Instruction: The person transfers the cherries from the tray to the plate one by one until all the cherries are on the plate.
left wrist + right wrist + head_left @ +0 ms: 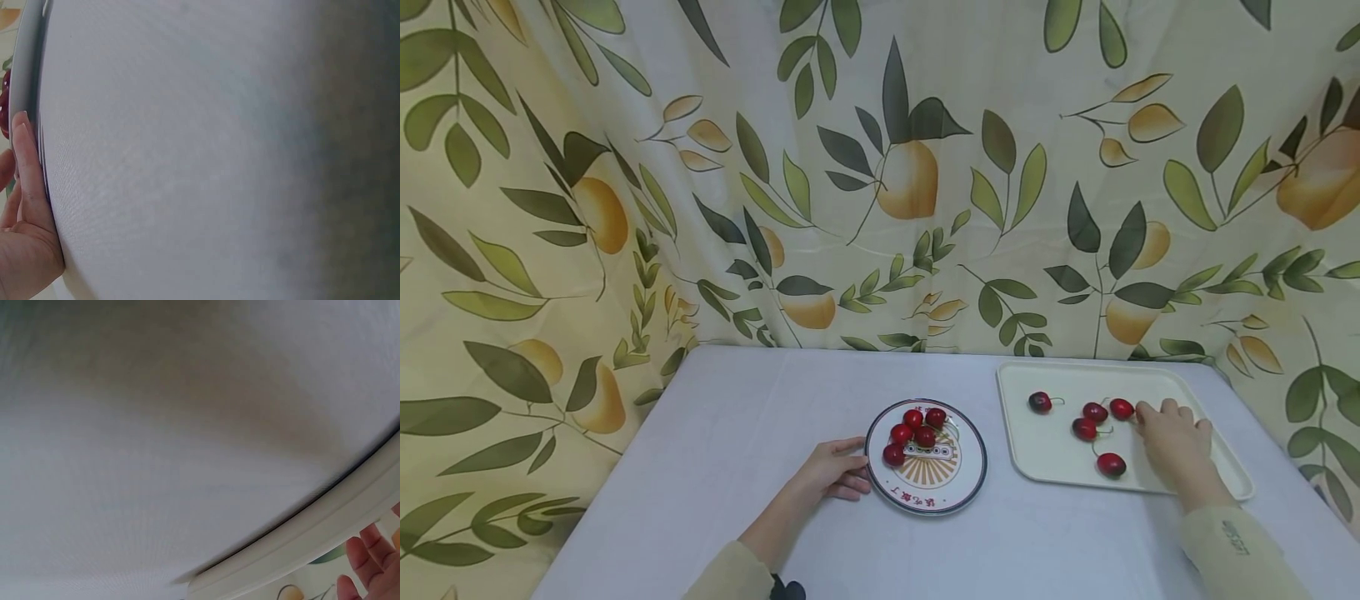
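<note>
A table [722,467] covered in a plain pale grey-white cloth stands pushed up against a leaf-and-fruit patterned curtain. Directly on the cloth, near the middle of the front, sits a round plate [958,492] with a dark rim and a sunburst design. To its right, close by but not touching, lies a cream rectangular tray [1037,454] with rounded corners, reaching almost to the table's right edge.

Glossy red cherries [916,432] on a glazed plate [958,483]; matt plastic tray [1052,458], cloth-covered table [722,467].
</note>
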`<state>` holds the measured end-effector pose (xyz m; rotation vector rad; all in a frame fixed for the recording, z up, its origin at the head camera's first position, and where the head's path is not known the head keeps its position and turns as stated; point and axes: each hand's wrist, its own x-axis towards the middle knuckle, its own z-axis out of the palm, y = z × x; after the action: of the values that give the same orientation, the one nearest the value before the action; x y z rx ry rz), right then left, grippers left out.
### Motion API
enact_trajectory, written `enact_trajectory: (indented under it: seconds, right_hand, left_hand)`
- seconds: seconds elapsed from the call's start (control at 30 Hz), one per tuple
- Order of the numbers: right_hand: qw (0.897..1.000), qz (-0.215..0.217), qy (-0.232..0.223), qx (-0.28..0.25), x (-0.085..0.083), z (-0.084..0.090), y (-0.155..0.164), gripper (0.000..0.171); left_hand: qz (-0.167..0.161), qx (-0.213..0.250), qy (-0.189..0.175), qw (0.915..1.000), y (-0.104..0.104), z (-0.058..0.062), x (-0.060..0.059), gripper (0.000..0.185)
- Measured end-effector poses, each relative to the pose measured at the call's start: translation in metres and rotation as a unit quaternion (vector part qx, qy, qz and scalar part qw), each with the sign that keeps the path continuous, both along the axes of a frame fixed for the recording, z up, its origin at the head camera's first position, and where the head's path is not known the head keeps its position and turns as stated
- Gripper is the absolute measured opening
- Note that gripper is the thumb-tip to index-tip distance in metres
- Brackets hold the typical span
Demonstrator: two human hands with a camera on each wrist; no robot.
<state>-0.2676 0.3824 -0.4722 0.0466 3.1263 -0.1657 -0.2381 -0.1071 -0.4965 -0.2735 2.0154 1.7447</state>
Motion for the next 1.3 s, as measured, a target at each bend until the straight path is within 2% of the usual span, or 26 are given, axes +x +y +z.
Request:
enact_trajectory:
  seconds: [0.4,0.53,0.67,0.87,1.1,1.3]
  right_hand:
    - [1.0,-0.001,0.005,0.003,0.0,0.0,-0.002,0.03]
    - [0.999,-0.001,0.036,-0.004,0.0,0.004,-0.005,0.027]
    - [0.996,0.008,0.085,-0.01,-0.002,0.016,-0.014,0.017]
    - [0.993,0.028,0.117,-0.018,-0.007,0.036,-0.037,0.008]
    - [0.991,0.042,0.13,0.001,-0.013,0.046,-0.074,0.024]
    - [0.98,0.102,0.171,-0.005,-0.003,0.058,-0.111,0.017]
  left_hand:
    - [-0.007,0.009,0.009,0.9999,-0.001,-0.001,0.001,0.049]
    - [-0.005,0.009,0.009,0.9999,-0.001,-0.001,0.001,0.05]
    - [-0.005,0.005,0.01,0.9999,-0.001,-0.001,0.002,0.05]
    - [-0.006,0.006,0.013,0.9999,-0.002,-0.002,0.001,0.049]
    - [-0.008,0.014,0.014,0.9998,-0.002,-0.003,0.001,0.05]
    - [-0.007,0.017,0.01,0.9998,-0.002,-0.003,0.001,0.05]
